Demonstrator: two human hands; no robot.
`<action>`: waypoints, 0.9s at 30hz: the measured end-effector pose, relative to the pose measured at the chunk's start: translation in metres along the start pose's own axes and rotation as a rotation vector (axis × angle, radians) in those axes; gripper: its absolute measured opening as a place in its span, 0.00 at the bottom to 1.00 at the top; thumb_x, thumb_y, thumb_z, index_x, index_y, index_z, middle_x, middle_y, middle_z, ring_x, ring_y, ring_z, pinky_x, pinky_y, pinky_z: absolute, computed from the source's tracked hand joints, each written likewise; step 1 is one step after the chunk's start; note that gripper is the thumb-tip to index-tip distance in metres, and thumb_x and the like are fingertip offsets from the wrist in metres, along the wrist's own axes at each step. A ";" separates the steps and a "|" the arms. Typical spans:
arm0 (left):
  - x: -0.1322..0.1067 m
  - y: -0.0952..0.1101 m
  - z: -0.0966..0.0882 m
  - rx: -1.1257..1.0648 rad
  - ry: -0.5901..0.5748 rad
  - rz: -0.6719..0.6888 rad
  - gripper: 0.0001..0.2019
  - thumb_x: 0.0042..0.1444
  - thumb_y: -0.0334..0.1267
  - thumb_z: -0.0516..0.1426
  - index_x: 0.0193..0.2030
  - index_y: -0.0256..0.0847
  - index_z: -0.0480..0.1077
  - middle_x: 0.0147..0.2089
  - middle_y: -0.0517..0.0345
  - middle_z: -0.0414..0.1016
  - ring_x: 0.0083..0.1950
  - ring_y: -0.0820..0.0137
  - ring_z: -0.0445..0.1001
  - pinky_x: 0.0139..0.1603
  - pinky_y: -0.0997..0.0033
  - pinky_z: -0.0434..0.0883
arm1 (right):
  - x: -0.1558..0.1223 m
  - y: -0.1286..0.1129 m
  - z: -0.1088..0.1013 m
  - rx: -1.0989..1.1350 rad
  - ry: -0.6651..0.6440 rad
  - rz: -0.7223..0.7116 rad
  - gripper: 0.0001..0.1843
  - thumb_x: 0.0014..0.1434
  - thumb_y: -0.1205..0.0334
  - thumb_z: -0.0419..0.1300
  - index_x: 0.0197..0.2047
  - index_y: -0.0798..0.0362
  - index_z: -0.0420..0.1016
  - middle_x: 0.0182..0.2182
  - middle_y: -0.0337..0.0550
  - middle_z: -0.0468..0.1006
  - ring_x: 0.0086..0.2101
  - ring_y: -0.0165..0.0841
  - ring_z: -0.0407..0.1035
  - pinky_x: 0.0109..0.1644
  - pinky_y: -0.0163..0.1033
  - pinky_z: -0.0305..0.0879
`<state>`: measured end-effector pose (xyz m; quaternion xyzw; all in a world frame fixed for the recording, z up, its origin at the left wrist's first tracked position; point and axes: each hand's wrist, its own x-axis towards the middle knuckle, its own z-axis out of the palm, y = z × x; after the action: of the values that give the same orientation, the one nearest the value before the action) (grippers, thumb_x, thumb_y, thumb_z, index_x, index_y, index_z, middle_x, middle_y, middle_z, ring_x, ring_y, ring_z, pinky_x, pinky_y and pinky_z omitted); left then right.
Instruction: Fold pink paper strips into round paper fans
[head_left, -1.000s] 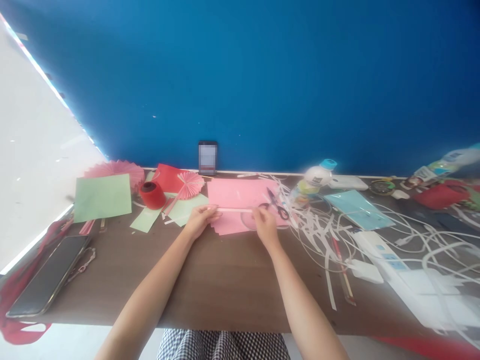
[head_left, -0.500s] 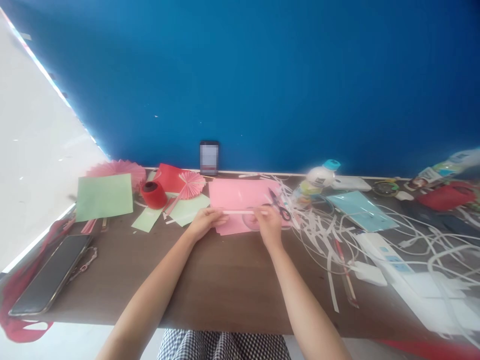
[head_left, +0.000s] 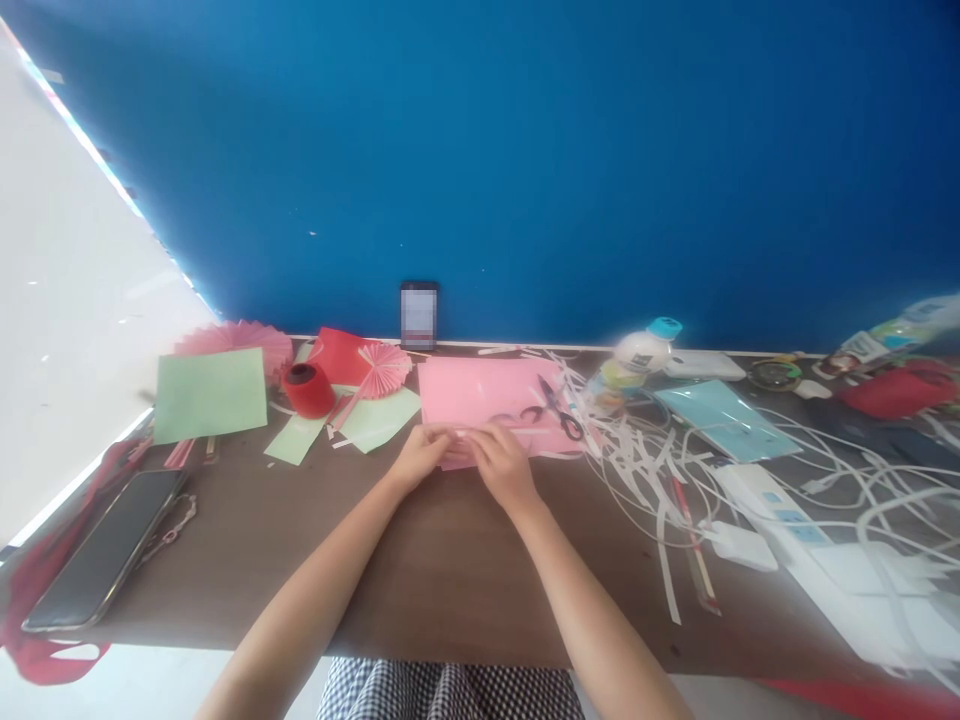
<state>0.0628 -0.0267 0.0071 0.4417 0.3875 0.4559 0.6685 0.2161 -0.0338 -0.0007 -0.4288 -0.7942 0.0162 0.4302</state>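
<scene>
My left hand point(head_left: 424, 455) and my right hand point(head_left: 498, 461) are close together over the front edge of a pink paper sheet point(head_left: 480, 385). Both have their fingertips pinched on a narrow pale strip point(head_left: 536, 431), whose right end sticks out past the right hand. Whether the strip is paper or tape I cannot tell. Black-handled scissors point(head_left: 559, 405) lie on the right part of the pink sheet, beyond my right hand. A clear ring shape, perhaps a tape roll, is partly hidden behind the right fingers.
Green paper point(head_left: 210, 395), a red roll point(head_left: 308, 390) and a pleated pink paper fan point(head_left: 384, 370) lie to the left. A phone point(head_left: 105, 550) rests at front left; another point(head_left: 418, 316) leans on the blue wall. Rightward are a bottle point(head_left: 637, 358), paper strips, cables and a power strip point(head_left: 810, 560).
My right hand has slid left along the pale strip, close to my left hand. More of the strip now shows to its right. My left hand has shifted slightly.
</scene>
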 end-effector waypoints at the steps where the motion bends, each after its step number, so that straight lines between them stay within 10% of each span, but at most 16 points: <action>1: -0.001 0.000 0.002 0.008 -0.016 0.000 0.14 0.44 0.42 0.59 0.33 0.32 0.72 0.31 0.49 0.76 0.33 0.64 0.75 0.41 0.62 0.71 | 0.000 -0.002 0.002 -0.003 -0.028 -0.012 0.11 0.58 0.65 0.49 0.36 0.51 0.73 0.32 0.45 0.72 0.34 0.34 0.66 0.39 0.40 0.63; 10: 0.002 -0.013 0.001 0.097 -0.116 0.115 0.18 0.49 0.40 0.54 0.45 0.32 0.69 0.38 0.50 0.76 0.38 0.65 0.74 0.44 0.61 0.70 | 0.003 -0.003 0.001 -0.128 -0.053 -0.097 0.12 0.59 0.68 0.49 0.36 0.54 0.73 0.31 0.46 0.73 0.33 0.32 0.66 0.37 0.37 0.62; 27: -0.005 -0.017 0.005 0.787 0.076 0.403 0.18 0.52 0.32 0.48 0.50 0.37 0.66 0.34 0.57 0.76 0.32 0.72 0.73 0.37 0.73 0.69 | 0.004 -0.008 -0.007 -0.281 -0.110 -0.187 0.12 0.57 0.71 0.47 0.35 0.57 0.72 0.28 0.46 0.73 0.29 0.33 0.65 0.33 0.37 0.60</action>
<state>0.0708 -0.0362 -0.0071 0.7122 0.4622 0.4108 0.3322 0.2141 -0.0385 0.0098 -0.4073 -0.8474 -0.1117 0.3217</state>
